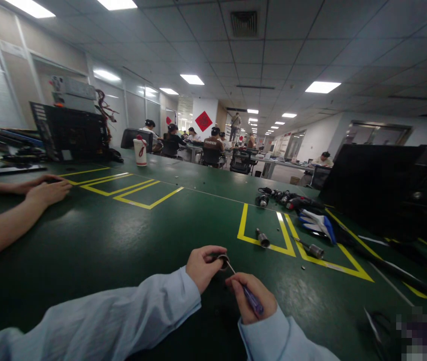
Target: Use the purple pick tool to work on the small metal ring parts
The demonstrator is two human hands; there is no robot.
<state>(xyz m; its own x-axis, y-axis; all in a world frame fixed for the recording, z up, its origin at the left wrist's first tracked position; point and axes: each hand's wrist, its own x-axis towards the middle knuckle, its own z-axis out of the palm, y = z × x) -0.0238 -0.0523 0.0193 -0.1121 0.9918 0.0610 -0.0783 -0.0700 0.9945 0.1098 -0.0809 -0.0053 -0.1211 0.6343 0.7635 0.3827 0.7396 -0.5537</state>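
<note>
My left hand (202,268) has its fingers clamped on a small round metal part (223,260), held just above the near side of the green desk (153,240), its dark opening turned toward my right hand (265,296). The right fingers are closed around a thin-shafted screwdriver (253,301) with a purple handle, and its tip meets the part at or just inside the rim; from this camera I cannot tell which. I read the step in hand as working at the inside of that part with the tip. As I judge it, the next move calls for a firm left hold and a small, controlled push or turn from the right, with the shaft lined up to the opening; a slip would send the tip toward the left fingers. Beyond, one metal cylinder (263,238) lies by the yellow tape (242,221), and a second cylinder (316,251) lies to its right, near a blue-and-white glove (318,224). Another person's hands (49,193) rest well apart, at the far left.
</note>
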